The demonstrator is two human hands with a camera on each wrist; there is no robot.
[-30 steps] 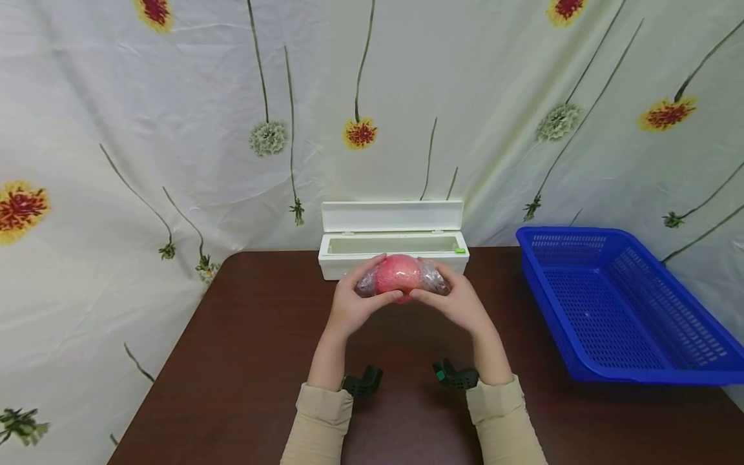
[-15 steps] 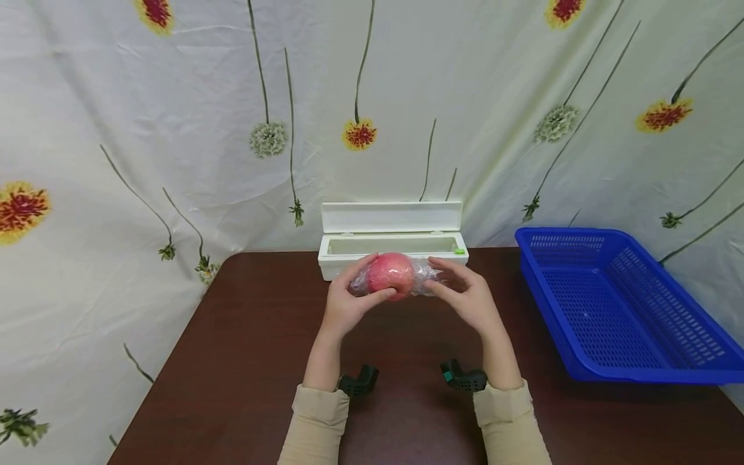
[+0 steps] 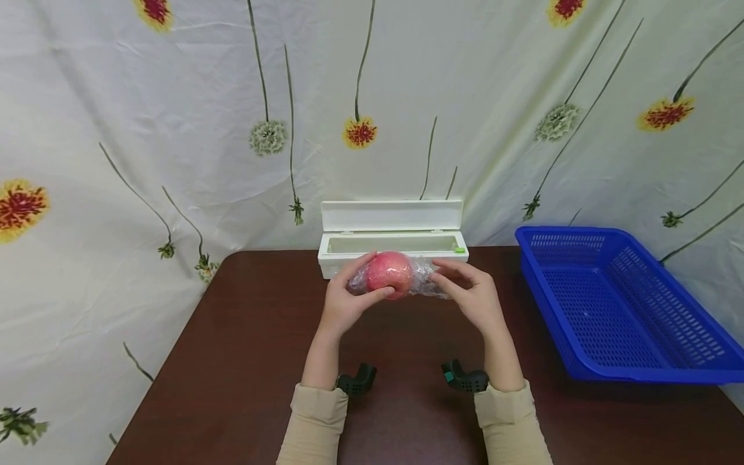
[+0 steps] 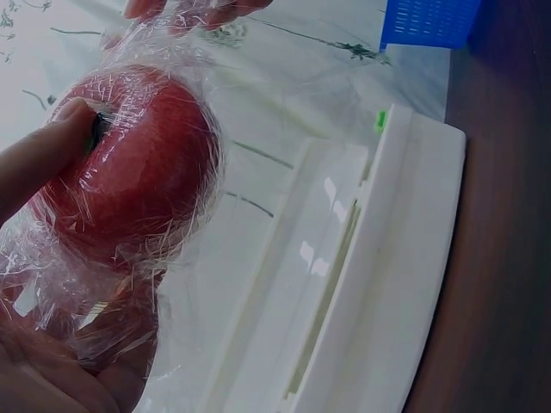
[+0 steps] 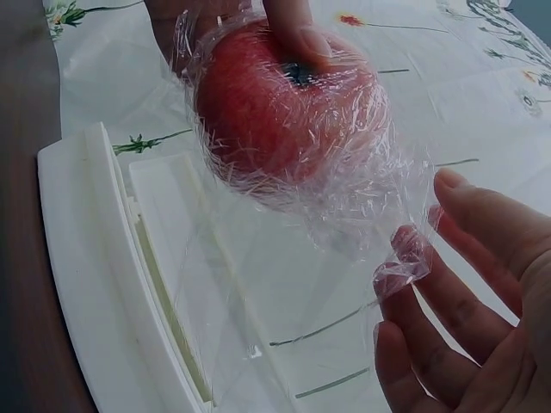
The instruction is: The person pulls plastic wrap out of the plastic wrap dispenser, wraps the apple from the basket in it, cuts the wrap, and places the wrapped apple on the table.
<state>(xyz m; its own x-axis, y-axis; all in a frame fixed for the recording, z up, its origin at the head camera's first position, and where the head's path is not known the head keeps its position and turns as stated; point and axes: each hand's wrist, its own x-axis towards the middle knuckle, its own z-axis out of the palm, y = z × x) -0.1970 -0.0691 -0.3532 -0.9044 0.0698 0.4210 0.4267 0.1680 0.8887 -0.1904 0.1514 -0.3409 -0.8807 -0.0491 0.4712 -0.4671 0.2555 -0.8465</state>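
Note:
A red apple (image 3: 388,274) in clear plastic wrap (image 3: 424,276) is held up above the table, in front of the white box. My left hand (image 3: 341,305) grips it from the left. In the left wrist view the thumb (image 4: 56,142) presses near the apple's stem hollow, while the fingers lie behind the bunched film. On the other side my right hand (image 3: 478,298) pinches the loose end of the wrap, apart from the apple itself. The right wrist view shows the stretched film (image 5: 353,215) between the apple and those fingertips (image 5: 400,275).
A long white box (image 3: 395,263) with its lid raised stands at the table's back edge, a green tab at its right end. To the right sits a blue plastic basket (image 3: 537,310). Behind the dark brown table (image 3: 244,361) hangs a flowered cloth (image 3: 203,97).
My right hand has slid off the apple to the right, drawing out the end of the wrap. My left hand has shifted slightly left with the apple, which has turned a little.

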